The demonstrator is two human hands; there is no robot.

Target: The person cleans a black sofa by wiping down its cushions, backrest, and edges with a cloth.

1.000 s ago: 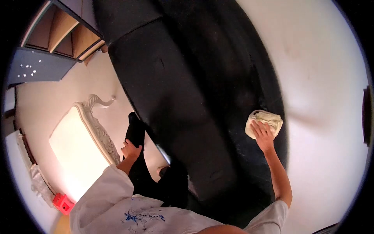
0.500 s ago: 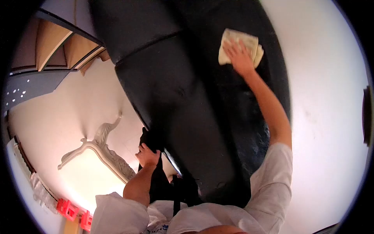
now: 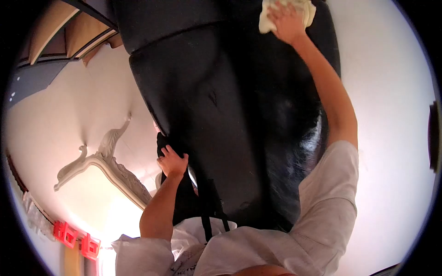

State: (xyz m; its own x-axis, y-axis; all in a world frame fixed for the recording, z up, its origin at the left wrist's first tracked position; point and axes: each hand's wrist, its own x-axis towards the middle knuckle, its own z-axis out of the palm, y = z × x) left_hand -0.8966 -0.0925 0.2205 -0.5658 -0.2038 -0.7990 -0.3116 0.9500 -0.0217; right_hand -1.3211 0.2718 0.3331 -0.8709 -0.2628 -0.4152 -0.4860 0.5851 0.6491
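Observation:
A folded pale yellow cloth (image 3: 308,11) lies against the backrest of a black leather sofa (image 3: 202,106), at the top of the view. My right hand (image 3: 290,23) presses on this cloth with my arm stretched far forward, holding it under slightly spread fingers. The cloth's upper edge is cut off by the frame. My left hand (image 3: 173,162) rests on my black-clad knee (image 3: 162,140), beside the sofa's front edge. Its fingers are apart and nothing is in them. Creases mark the leather seat, and light shines off the lower backrest.
A white wall (image 3: 391,92) runs along the sofa's right side. On the pale floor to the left stands a carved cream piece of furniture (image 3: 108,158). Wooden shelving (image 3: 87,34) is at upper left, and red plastic crates (image 3: 66,234) are at lower left.
My right hand and the cloth have moved farther up along the backrest, toward the frame's top. The view has shifted slightly; my left hand stays on my knee.

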